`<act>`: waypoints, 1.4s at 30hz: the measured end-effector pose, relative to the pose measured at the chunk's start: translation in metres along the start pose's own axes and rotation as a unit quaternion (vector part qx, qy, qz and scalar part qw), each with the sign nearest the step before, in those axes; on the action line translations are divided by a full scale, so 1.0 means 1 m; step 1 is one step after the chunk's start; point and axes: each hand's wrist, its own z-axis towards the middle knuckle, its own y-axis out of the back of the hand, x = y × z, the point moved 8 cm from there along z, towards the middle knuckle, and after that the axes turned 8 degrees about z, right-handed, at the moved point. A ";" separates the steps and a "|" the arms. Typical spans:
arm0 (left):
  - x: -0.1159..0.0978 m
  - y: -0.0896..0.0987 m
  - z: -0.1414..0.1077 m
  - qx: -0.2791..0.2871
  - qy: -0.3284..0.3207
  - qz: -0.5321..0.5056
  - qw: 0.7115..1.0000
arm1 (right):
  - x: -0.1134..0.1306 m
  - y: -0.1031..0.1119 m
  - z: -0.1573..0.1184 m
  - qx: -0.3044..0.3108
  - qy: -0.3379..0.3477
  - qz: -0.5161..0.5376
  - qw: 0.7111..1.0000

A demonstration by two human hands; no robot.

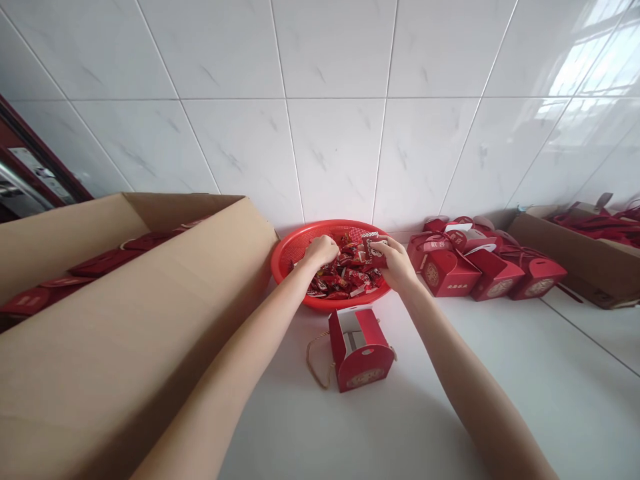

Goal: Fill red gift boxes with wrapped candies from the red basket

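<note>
Candies, many left, lie in the red basket. Your right hand pinches a red packet; your left hand curls over them, its grip too hidden to tell. Nearer you, one red box stands open; more boxes sit right.

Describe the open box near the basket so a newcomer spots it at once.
Find the red basket at the tiled wall. Just in front of it on the table sits the red box. Unlike the boxes clustered to the right, it stands alone, a rope loop on its left.
</note>
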 end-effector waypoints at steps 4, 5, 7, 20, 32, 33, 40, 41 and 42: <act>-0.004 -0.011 -0.002 0.039 -0.022 0.045 0.998 | 0.001 0.000 -0.001 -0.005 0.003 -0.005 1.000; -0.005 -0.014 -0.003 0.047 -0.027 0.054 0.997 | 0.001 0.000 -0.001 -0.005 0.003 -0.004 1.000; -0.005 -0.020 -0.002 0.060 -0.032 0.070 0.995 | 0.001 0.000 0.000 -0.002 0.005 -0.003 1.000; -0.006 -0.024 -0.002 0.058 -0.038 0.101 0.993 | 0.001 -0.001 -0.001 0.004 0.005 0.011 1.000; -0.044 0.008 -0.011 -0.047 -0.117 -0.034 0.991 | 0.003 -0.002 -0.003 -0.011 0.008 0.018 1.000; -0.047 0.009 -0.013 -0.050 -0.127 -0.047 0.990 | 0.003 -0.002 -0.002 -0.011 0.009 0.020 1.000; -0.055 0.006 -0.019 -0.022 -0.155 -0.093 0.983 | 0.003 0.000 -0.001 -0.009 0.012 0.020 1.000; -0.056 0.006 -0.019 -0.023 -0.155 -0.089 0.984 | 0.002 0.000 -0.001 -0.008 0.011 0.019 1.000; -0.057 0.007 -0.019 -0.027 -0.154 -0.079 0.985 | 0.002 0.000 -0.001 -0.007 0.009 0.018 1.000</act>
